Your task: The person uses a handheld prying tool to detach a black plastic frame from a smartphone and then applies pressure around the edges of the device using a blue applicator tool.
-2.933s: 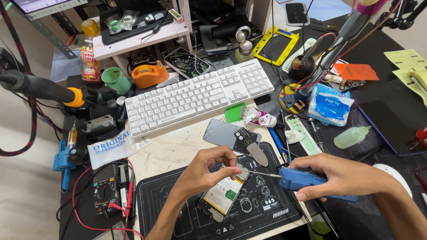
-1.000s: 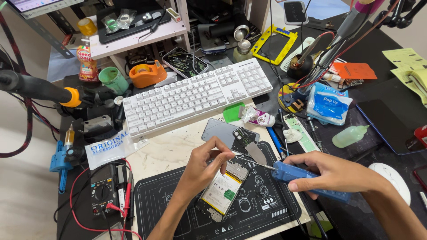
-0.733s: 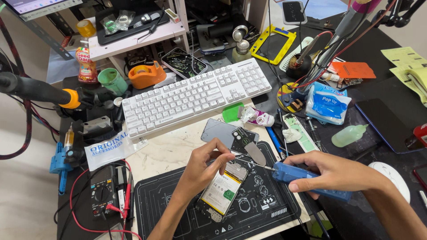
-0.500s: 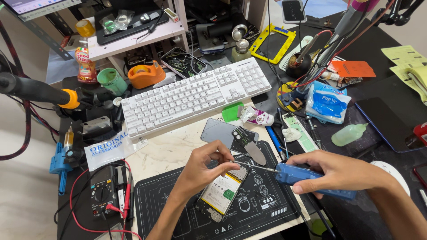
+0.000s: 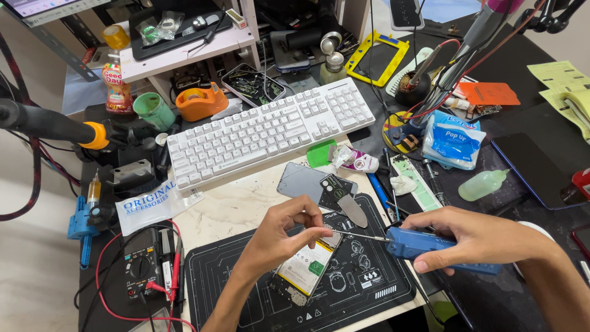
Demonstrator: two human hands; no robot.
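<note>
An opened phone [image 5: 305, 267] with its battery showing lies on a black work mat [image 5: 246, 289]. My left hand [image 5: 284, 232] hovers over the phone's top end, thumb and forefinger pinched together at the thin tip of a tool. My right hand [image 5: 476, 237] grips a blue electric screwdriver [image 5: 430, 247], whose metal bit points left to the pinched fingers. Whether a screw sits between the fingers is too small to tell.
A white keyboard [image 5: 270, 130] lies behind the mat. A phone back cover [image 5: 302, 182], a metal spatula [image 5: 351, 209], a multimeter [image 5: 142, 269] at left, a blue wipes pack [image 5: 453, 139], a squeeze bottle [image 5: 484, 184] and an orange tape dispenser [image 5: 200, 100] crowd the desk.
Both hands have stayed at the phone with little movement. The left fingers have closed up on the screwdriver's tip, and the view has drifted slightly.
</note>
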